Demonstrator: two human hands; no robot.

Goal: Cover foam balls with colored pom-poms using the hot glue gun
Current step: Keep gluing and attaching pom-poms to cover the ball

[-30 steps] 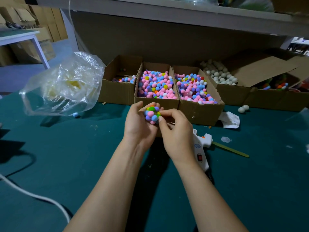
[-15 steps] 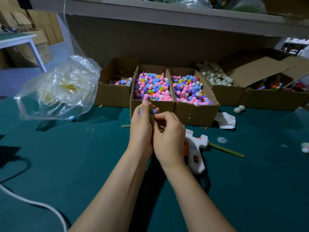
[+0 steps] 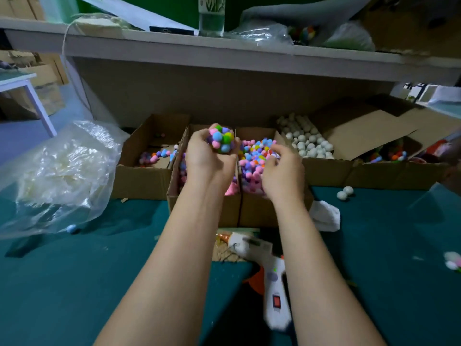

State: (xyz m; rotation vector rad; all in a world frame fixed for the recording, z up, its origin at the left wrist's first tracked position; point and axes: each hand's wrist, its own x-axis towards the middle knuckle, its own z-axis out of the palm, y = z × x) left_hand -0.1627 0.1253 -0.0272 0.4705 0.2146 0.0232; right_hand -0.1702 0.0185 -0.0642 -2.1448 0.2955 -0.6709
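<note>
- Head view. Left hand [image 3: 207,161] is raised over the middle carton [image 3: 199,213]. Its grip is curled round the pom-pom-covered ball [image 3: 221,139], which is held above that carton's far end.
- Right hand [image 3: 283,173] is over the right carton [image 3: 259,213], fingers bent down toward the loose pom-poms [image 3: 252,158]. Cannot tell whether its grip pinches one.
- Middle and right cartons hold mixed pink, blue, purple and yellow pom-poms. The left carton [image 3: 139,181] holds only a few, at the bottom.
- Fourth carton [image 3: 326,171], to the right, holds white foam balls [image 3: 305,143]. Two loose foam balls [image 3: 344,193] lie on the table [image 3: 74,283] just before its front wall.
- Glue gun [image 3: 273,278] lies on the table between the forearms, near the cartons' front walls.
- Plastic bag [image 3: 57,176] takes up the table's far left, just beside the left carton. Bare green surface shows left of the forearms.
- A shelf [image 3: 224,58] overhangs the row of cartons.
</note>
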